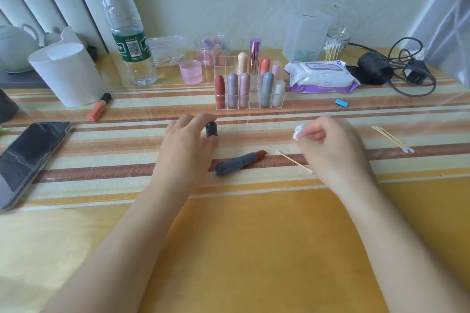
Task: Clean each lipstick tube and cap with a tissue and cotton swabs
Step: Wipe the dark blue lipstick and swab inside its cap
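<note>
An uncapped dark grey lipstick tube (232, 164), brown-red bullet exposed, lies on the striped tablecloth (114, 160) between the hands. The left hand (181, 141) grips its dark blue cap (211, 129); the right hand (330, 143) pinches a crumpled white tissue (297, 132). A green label (131, 47) on the clear plastic bottle (119, 10) appears too blurred to read.

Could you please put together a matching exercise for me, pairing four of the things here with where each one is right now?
Things:
1. dark cap
2. open lipstick
3. crumpled tissue
4. phone

Places:
A. lying flat at the left edge of the table
B. pinched in the right hand
C. lying on its side between the two hands
D. gripped by the left hand

Right pairs: 1-D, 2-C, 3-B, 4-A.
</note>
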